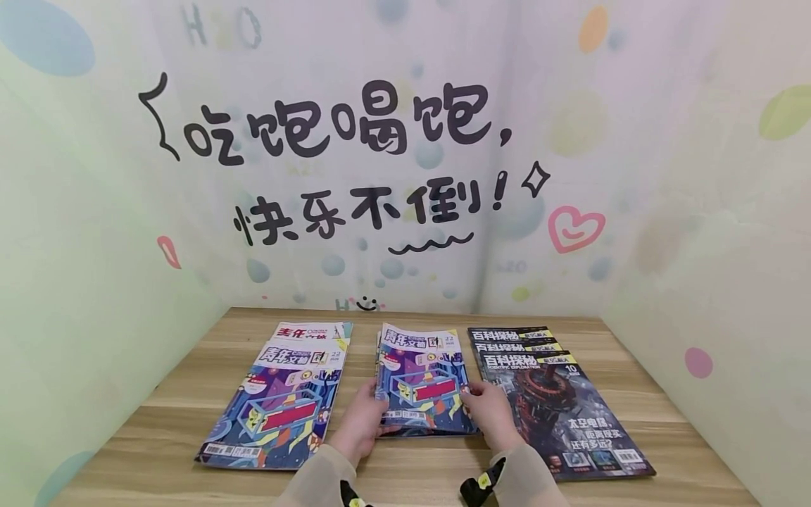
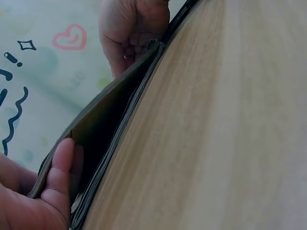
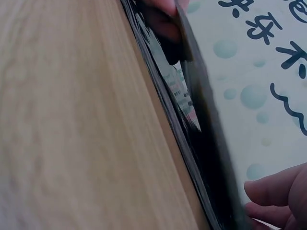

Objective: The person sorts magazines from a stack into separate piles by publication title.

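In the head view a purple magazine [image 1: 421,377] with a red-and-yellow box drawing tops the middle stack. My left hand [image 1: 362,420] pinches its left edge, fingers [image 2: 61,167] underneath. On the opposite edge my right hand [image 1: 493,412] grips it between thumb and fingers. Both wrist views show the near edge of this magazine raised, with a dark gap between it and the magazines [image 2: 112,143] below, which lie on the table. Most of that lower pile is hidden from above.
To the left, a matching purple magazine [image 1: 279,401] overlaps one with a red title [image 1: 307,330]. Dark science magazines [image 1: 570,415] lie fanned in a stack at right, close to my right hand. The wooden table [image 1: 171,415] meets printed walls [image 1: 393,267] behind and at both sides.
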The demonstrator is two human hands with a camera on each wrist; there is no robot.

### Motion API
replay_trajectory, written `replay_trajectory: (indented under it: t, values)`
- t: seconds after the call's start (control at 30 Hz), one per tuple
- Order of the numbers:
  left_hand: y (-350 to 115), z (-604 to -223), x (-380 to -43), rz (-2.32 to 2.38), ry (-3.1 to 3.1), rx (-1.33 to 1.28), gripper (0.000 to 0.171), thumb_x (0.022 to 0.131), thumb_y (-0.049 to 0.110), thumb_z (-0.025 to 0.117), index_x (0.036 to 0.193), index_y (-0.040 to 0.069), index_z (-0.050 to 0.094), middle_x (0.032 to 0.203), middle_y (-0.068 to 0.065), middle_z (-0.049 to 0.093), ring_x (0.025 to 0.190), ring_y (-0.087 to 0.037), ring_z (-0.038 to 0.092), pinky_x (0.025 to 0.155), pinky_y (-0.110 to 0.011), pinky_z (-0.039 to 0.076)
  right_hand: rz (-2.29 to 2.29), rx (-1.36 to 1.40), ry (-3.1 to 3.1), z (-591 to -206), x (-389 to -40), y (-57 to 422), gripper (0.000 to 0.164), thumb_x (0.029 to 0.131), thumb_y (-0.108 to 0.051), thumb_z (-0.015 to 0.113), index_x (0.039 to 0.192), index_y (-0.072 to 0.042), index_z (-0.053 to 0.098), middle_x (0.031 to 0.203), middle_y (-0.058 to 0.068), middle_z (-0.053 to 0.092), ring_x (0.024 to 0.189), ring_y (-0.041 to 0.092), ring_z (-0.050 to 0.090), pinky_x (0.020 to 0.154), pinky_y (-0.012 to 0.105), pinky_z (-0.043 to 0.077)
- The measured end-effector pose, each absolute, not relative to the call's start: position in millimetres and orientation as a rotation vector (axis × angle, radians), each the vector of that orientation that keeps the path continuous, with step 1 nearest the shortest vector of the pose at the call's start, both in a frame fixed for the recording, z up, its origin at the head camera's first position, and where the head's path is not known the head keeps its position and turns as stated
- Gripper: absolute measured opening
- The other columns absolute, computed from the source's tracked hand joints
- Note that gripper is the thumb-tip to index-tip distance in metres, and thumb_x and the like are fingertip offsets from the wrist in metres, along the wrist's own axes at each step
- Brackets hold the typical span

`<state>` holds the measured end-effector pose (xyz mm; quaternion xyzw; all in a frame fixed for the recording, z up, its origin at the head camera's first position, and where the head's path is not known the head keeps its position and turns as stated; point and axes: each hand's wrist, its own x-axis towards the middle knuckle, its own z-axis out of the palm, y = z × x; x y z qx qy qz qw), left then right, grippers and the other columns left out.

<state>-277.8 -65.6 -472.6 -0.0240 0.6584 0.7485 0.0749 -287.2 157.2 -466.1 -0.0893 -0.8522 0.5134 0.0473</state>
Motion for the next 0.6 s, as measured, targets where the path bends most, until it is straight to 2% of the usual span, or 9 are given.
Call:
replay_trajectory:
  t: [0.17, 0.47, 0.6]
  values:
    - [-68.3, -473.0, -277.7, 2.286, 1.893, -0.105, 0.057, 0.097, -0.003, 0.035, 0.15, -0.002, 0.014, 0.135, -0.03, 0.042, 0.1, -0.029, 0.058, 0.078, -0.04, 0.056, 1.575, -0.285, -2.582, -463.7, -286.7, 156.5, 0.041, 0.091, -0.008, 0.061, 0.127, 0.01, 0.055, 0.12, 0.027, 0.058, 0.103, 0.033, 0.056, 0.087, 0.048, 0.049]
    - [-70.2, -473.0, -277.5, 2.36, 1.771, -0.162, 0.056, 0.098, -0.003, 0.034, 0.151, -0.001, 0.015, 0.135, -0.029, 0.042, 0.097, -0.026, 0.057, 0.078, -0.037, 0.055, 1.708, -0.328, -2.526, -462.5, -287.0, 157.6, 0.05, 0.09, -0.014, 0.065, 0.131, 0.009, 0.051, 0.115, 0.024, 0.057, 0.096, 0.03, 0.054, 0.083, 0.044, 0.048]
    - [-71.0, -473.2, -277.9, 2.375, 1.752, -0.174, 0.056, 0.098, -0.003, 0.034, 0.151, -0.001, 0.014, 0.134, -0.028, 0.043, 0.096, -0.025, 0.057, 0.078, -0.037, 0.055, 1.774, -0.339, -2.523, -460.3, -286.3, 158.7, 0.053, 0.089, -0.015, 0.065, 0.134, 0.008, 0.049, 0.118, 0.024, 0.056, 0.098, 0.031, 0.053, 0.086, 0.046, 0.048]
